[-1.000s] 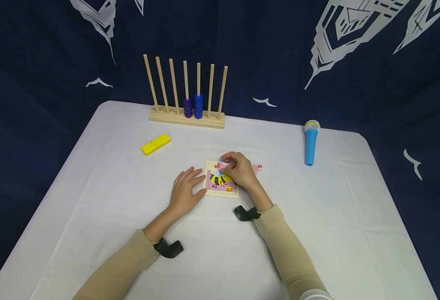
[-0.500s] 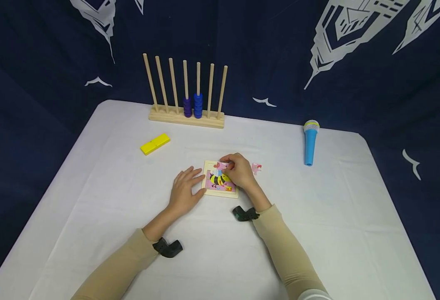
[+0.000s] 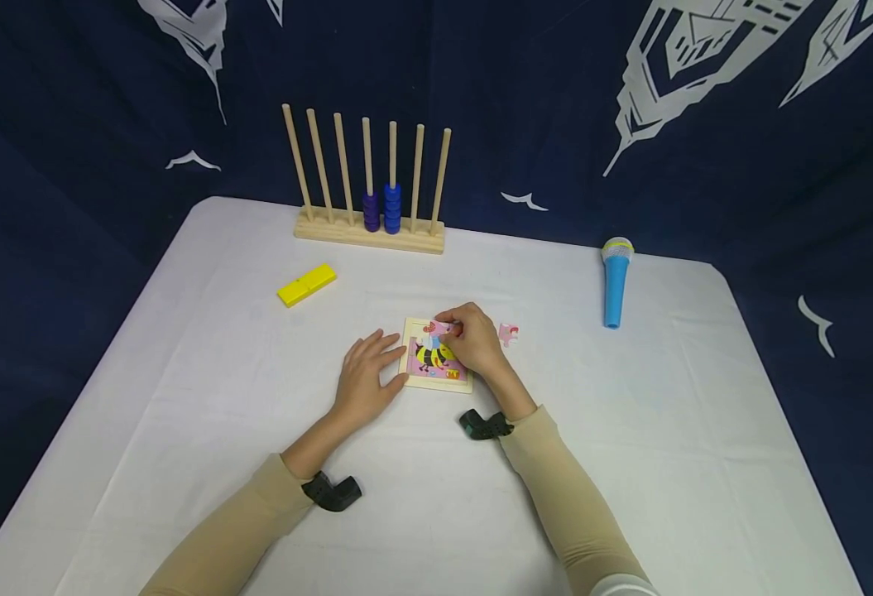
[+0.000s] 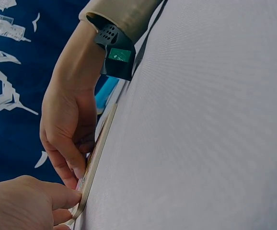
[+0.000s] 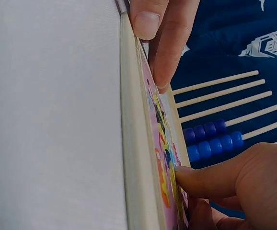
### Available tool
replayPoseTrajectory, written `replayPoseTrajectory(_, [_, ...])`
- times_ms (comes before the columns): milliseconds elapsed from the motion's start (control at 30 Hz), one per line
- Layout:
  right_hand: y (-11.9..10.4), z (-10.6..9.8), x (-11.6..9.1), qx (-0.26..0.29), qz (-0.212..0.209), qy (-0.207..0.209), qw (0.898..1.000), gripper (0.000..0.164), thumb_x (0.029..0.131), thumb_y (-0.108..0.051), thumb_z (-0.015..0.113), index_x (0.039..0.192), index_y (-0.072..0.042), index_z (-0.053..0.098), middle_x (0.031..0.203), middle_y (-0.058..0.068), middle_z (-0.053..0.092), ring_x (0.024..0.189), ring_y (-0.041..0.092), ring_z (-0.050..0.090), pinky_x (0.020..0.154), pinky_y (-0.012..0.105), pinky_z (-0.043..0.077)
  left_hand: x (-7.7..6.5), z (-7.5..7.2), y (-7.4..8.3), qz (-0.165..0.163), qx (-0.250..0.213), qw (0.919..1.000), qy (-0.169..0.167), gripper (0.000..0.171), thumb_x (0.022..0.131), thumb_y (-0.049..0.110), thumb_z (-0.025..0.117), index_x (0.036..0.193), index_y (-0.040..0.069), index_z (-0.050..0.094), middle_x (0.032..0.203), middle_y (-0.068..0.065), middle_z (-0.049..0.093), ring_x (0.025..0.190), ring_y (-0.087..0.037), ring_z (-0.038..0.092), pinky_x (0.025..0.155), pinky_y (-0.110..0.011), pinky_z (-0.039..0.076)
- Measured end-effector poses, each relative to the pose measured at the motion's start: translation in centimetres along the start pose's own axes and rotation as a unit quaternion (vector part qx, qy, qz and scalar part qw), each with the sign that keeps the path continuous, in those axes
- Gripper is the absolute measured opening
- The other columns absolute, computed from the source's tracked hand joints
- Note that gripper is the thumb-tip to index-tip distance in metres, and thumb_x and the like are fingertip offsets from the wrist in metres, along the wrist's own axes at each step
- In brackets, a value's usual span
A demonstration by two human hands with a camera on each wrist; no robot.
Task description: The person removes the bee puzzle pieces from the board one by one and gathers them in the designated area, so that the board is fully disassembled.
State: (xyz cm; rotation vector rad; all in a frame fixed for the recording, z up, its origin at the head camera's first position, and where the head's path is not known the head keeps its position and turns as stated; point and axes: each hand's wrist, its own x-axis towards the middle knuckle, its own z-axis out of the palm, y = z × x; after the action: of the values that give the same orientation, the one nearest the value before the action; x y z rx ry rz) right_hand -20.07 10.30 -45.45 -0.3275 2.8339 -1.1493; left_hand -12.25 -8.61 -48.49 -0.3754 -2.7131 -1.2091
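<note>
A small wooden tray puzzle [image 3: 439, 384] with a bee picture lies on the table between the hands. My left hand [image 3: 365, 381] rests beside its left edge, fingers spread and fairly straight, fingertips touching the frame. Over the upper right of the puzzle, my right hand [image 3: 476, 339] pinches a pink puzzle piece [image 3: 440, 328] between thumb and fingers. That hand hides the puzzle's right part. In the right wrist view, the right thumb [image 5: 210, 181] presses close to the picture surface. One loose pink puzzle piece [image 3: 508, 334] lies just right of the right hand.
Behind the puzzle stands a wooden peg rack [image 3: 369, 236] with purple and blue beads on two pegs. A yellow block [image 3: 307, 285] lies to the left. At the back right is a blue toy microphone [image 3: 615, 285]. A dark blue curtain hangs behind the white table [image 3: 704, 463].
Both hands keep nearly the same place on the puzzle. The right hand has shifted very slightly, and a little more of the loose pink piece shows beside it.
</note>
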Motion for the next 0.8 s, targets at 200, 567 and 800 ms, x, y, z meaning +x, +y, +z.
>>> replayPoseTrajectory(200, [-0.05, 0.02, -0.02, -0.002, -0.003, 0.007, 1.0, 0.022, 0.084, 0.0, 0.07, 0.106, -0.001, 0.073, 0.096, 0.013, 0.058, 0.078, 0.019, 0.052, 0.068, 0.026, 0.039, 0.03, 0.02, -0.04, -0.001, 0.0, 1.0, -0.001, 0.043, 0.084, 0.009, 0.074, 0.123, -0.004, 0.064, 0.142, -0.017, 0.053, 0.142, -0.036, 0.034, 0.119, -0.056, 0.016])
replayPoseTrajectory(567, [0.13, -0.05, 0.12, 0.003, -0.014, 0.009, 1.0, 0.02, 0.083, 0.0, 0.072, 0.103, -0.003, 0.072, 0.091, 0.012, 0.058, 0.076, 0.019, 0.051, 0.066, 0.024, 0.04, 0.02, 0.06, -0.05, 0.006, 0.004, 1.0, 0.004, 0.042, 0.083, 0.009, 0.074, 0.122, -0.005, 0.065, 0.141, -0.018, 0.054, 0.141, -0.037, 0.036, 0.118, -0.057, 0.017])
replayPoseTrajectory(800, [0.07, -0.24, 0.05, 0.042, -0.006, 0.027, 0.999, 0.014, 0.084, 0.002, 0.07, 0.097, -0.004, 0.073, 0.087, 0.011, 0.058, 0.073, 0.018, 0.049, 0.064, 0.024, 0.04, -0.05, 0.04, -0.03, 0.008, 0.003, 0.9999, 0.006, 0.042, 0.083, 0.009, 0.075, 0.122, -0.005, 0.065, 0.141, -0.018, 0.054, 0.141, -0.037, 0.036, 0.118, -0.058, 0.018])
